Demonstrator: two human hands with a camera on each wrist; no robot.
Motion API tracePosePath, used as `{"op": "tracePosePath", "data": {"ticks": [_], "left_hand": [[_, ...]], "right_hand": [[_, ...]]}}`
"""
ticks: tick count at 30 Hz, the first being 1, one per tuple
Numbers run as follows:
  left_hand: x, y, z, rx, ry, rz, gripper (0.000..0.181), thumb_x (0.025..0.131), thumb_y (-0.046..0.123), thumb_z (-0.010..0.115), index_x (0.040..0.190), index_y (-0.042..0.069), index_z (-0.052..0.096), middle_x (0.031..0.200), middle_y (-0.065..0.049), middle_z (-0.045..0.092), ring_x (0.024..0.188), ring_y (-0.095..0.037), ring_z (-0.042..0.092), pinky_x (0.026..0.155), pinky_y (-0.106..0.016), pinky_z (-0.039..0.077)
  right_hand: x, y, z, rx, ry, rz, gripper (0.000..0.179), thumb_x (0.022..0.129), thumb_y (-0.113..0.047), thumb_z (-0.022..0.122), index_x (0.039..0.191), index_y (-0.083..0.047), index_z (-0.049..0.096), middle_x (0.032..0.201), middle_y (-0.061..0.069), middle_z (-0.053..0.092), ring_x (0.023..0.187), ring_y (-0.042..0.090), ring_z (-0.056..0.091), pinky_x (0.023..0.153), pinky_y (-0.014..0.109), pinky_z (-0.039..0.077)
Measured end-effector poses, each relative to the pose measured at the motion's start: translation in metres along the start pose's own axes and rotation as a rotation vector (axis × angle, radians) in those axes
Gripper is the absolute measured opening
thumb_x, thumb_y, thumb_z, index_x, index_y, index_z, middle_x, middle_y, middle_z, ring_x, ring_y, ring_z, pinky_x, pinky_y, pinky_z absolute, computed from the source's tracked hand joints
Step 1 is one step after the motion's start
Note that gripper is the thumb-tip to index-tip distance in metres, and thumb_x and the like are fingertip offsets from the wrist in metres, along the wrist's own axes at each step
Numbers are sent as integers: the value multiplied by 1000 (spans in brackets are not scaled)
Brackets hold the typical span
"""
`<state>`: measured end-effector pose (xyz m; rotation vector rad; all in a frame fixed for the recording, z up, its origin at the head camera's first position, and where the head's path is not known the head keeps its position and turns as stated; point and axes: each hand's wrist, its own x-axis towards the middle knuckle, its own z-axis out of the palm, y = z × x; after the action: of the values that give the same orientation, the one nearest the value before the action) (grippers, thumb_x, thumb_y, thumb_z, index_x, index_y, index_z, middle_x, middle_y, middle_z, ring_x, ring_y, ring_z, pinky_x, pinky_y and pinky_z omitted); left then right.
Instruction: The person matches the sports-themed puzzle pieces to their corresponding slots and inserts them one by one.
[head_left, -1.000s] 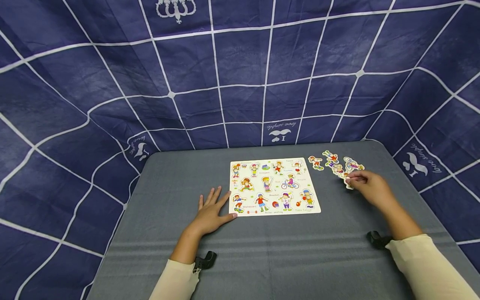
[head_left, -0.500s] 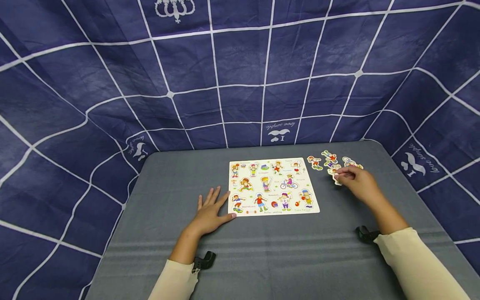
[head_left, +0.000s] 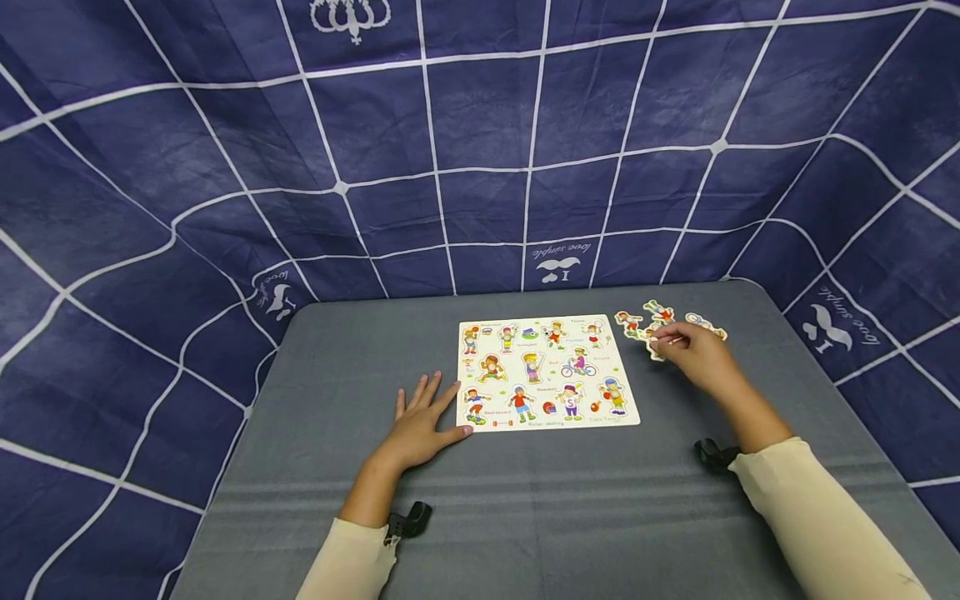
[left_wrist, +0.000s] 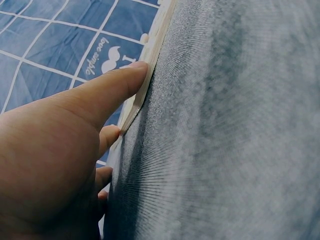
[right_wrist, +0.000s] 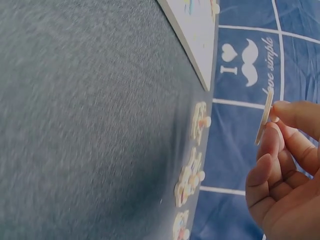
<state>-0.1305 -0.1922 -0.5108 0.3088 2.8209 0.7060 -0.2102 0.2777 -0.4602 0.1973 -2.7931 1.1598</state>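
Observation:
A white puzzle board [head_left: 547, 398] printed with cartoon sports figures lies on the grey table. My left hand [head_left: 415, 429] rests flat beside its left side, fingers spread, the thumb at the near left corner. In the left wrist view that thumb [left_wrist: 107, 90] lies along the board's edge [left_wrist: 150, 75]. My right hand [head_left: 697, 358] is to the right of the board and pinches a flat figure-shaped puzzle piece [head_left: 655, 351]. The right wrist view shows this puzzle piece [right_wrist: 265, 120] edge-on, raised above the table, with a small knob between thumb and fingers.
Several loose knobbed pieces lie right of the board: one figure [head_left: 627, 320] near its far right corner, another [head_left: 660, 312] beside it, and a bicycle piece [head_left: 697, 321] partly behind the right hand. Blue grid-patterned cloth [head_left: 480, 208] walls in the table's back and sides.
My right hand has moved left toward the board, carrying the puzzle piece over the other loose pieces. The left hand and the board have stayed in place.

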Motion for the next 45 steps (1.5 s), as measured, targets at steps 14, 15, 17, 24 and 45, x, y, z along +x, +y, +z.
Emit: {"op": "tracePosePath", "data": {"ticks": [14, 15, 17, 24, 45], "left_hand": [[-1, -1, 0, -3, -5, -5, 88, 89, 67, 63, 161, 32, 28, 172, -7, 8, 160, -31, -2, 123, -65, -10], [-1, -1, 1, -4, -5, -6, 88, 89, 68, 63, 161, 32, 27, 172, -7, 8, 160, -31, -2, 123, -65, -10], [-1, -1, 1, -2, -4, -5, 88, 89, 68, 62, 161, 32, 27, 172, -7, 8, 160, -31, -2, 123, -65, -9], [-1, 0, 1, -6, 4, 1, 87, 89, 68, 63, 161, 32, 28, 172, -7, 9, 160, -32, -1, 123, -65, -9], [0, 0, -1, -15, 5, 3, 87, 90, 65, 64, 161, 30, 28, 172, -8, 9, 160, -31, -2, 123, -65, -10]], "right_hand": [[17, -11, 27, 39, -76, 13, 20, 95, -14, 71, 106, 3, 71, 92, 14, 70, 68, -2, 54, 60, 18, 47], [18, -11, 29, 44, -82, 13, 21, 95, -14, 71, 106, 3, 70, 91, 14, 70, 68, -2, 54, 61, 18, 47], [21, -12, 32, 44, -86, 18, 20, 94, -14, 71, 106, 2, 71, 90, 13, 69, 68, -1, 54, 61, 18, 46], [31, -14, 39, 15, -103, 30, 19, 94, -14, 71, 106, 0, 70, 92, 13, 69, 68, 1, 53, 61, 18, 45], [57, -22, 60, -21, -146, 61, 20, 95, -16, 69, 108, 0, 67, 99, 14, 69, 81, 15, 59, 69, 22, 47]]}}
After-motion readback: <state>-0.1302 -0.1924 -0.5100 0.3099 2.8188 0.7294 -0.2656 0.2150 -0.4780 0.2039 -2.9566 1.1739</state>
